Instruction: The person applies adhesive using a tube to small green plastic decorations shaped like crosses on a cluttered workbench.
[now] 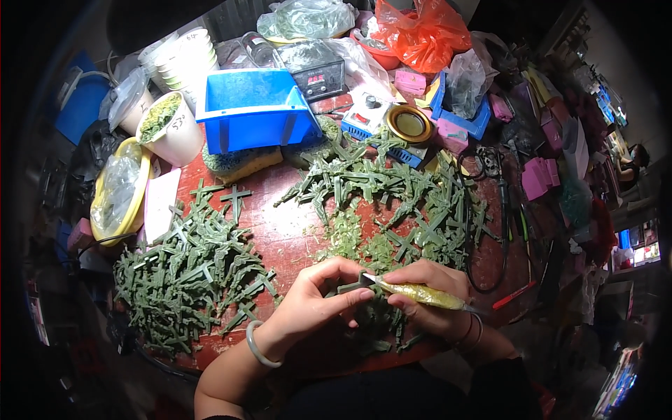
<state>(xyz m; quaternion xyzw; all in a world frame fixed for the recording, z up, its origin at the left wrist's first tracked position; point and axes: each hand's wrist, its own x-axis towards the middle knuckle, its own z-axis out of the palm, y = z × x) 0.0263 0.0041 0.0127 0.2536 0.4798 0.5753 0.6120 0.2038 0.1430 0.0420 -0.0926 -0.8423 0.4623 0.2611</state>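
Note:
My left hand [308,297] is closed round a small green cross [352,285], pinched between thumb and fingers above the near part of the table. In my right hand [437,280] is a pen-like carving knife with a yellow-wrapped handle [423,295]. Its pale tip meets the cross or lies just beside it; I cannot tell which. Pale green shavings [350,238] lie on the red table [269,210] beyond my hands. A large heap of green crosses with figures on them [189,280] lies to the left. More such crosses [378,178] curve round the shavings at far and right.
A blue bin [255,105] rests on sponges [241,164] at the back. White cups [171,126] and a yellow-rimmed basin [119,192] stand left. Behind are a control box [315,73] and a red plastic bag [423,31]. A black cable [470,259] and red pen [514,295] lie right.

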